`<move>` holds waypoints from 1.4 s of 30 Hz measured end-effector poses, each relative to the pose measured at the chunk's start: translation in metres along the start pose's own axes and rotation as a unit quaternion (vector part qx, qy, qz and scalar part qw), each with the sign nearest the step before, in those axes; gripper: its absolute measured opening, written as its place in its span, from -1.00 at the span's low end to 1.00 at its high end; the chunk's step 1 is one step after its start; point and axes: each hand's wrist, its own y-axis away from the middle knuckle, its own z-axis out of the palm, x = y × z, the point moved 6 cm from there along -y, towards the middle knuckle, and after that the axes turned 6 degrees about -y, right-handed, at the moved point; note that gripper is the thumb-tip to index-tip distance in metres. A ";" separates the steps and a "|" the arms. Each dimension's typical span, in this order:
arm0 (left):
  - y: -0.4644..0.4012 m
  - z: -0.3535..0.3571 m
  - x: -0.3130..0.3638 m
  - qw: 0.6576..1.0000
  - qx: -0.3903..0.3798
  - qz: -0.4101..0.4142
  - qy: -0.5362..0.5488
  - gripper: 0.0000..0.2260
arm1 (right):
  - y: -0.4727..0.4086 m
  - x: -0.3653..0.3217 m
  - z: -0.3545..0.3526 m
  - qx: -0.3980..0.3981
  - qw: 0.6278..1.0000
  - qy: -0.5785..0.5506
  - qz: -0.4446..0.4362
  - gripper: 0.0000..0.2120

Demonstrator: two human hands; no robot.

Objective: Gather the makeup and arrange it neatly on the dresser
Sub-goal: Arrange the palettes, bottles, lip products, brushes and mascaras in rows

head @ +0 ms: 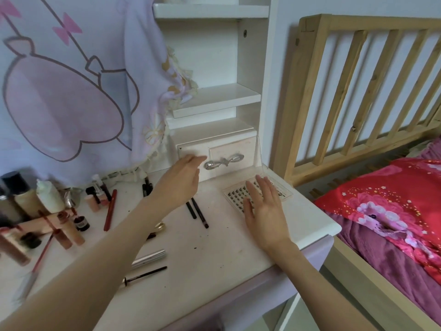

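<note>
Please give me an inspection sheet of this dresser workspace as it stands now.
Surface: white dresser top, smudged and speckled.
Job's things: bottles and tubes crowded at left; red pencil, two dark pencils, silver tube and wand scattered; lash tray at right.
Clutter: eyelash curler against the small drawer.
Grips: left hand open, reaching toward the curler; right hand open, over the lash tray.
Cables: nothing seen.
Surroundings: printed cloth, white shelves, wooden bed frame, red bedding.

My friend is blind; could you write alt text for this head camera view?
A person's right hand lies open over a tray of false lashes on a white dresser, while the left hand reaches toward a small drawer. Makeup bottles and pencils lie scattered left.
</note>
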 end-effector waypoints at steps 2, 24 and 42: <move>0.020 0.013 -0.017 0.995 -0.086 -0.037 -0.029 -0.63 | 0.003 -0.023 0.006 0.008 0.998 -0.043 -0.055 -0.62; 0.051 0.070 0.027 0.973 -0.225 0.007 -0.055 -0.55 | 0.002 -0.057 0.021 -0.129 0.978 0.154 -0.050 -0.88; 0.069 0.024 -0.049 0.986 -0.155 -0.055 -0.015 -0.67 | -0.016 -0.078 0.042 -0.130 0.987 0.081 -0.039 -0.79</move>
